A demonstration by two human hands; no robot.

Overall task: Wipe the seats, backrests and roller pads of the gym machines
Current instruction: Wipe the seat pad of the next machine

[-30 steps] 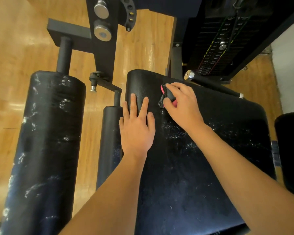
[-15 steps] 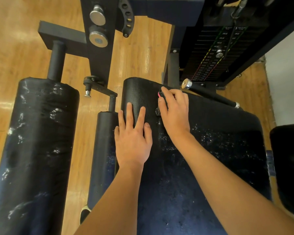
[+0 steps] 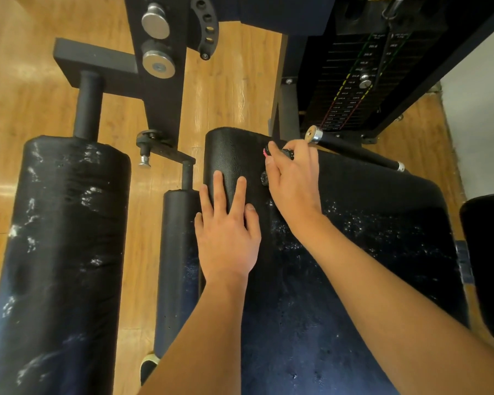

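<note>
While the left hand point(image 3: 227, 238) is lying flat, fingers spread, on the seat pad point(image 3: 354, 295) near its far-left corner, the right hand point(image 3: 293, 181) is gripping a small black-and-pink wiper point(image 3: 267, 151) at the pad's far edge, with the white-speckled stretch point(image 3: 354, 223) lying rightward and back toward the person.

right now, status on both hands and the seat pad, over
Left hand flat on seat pad. Right hand grips black-and-pink item at far edge. White specks on pad; handle bar just beyond.
</note>
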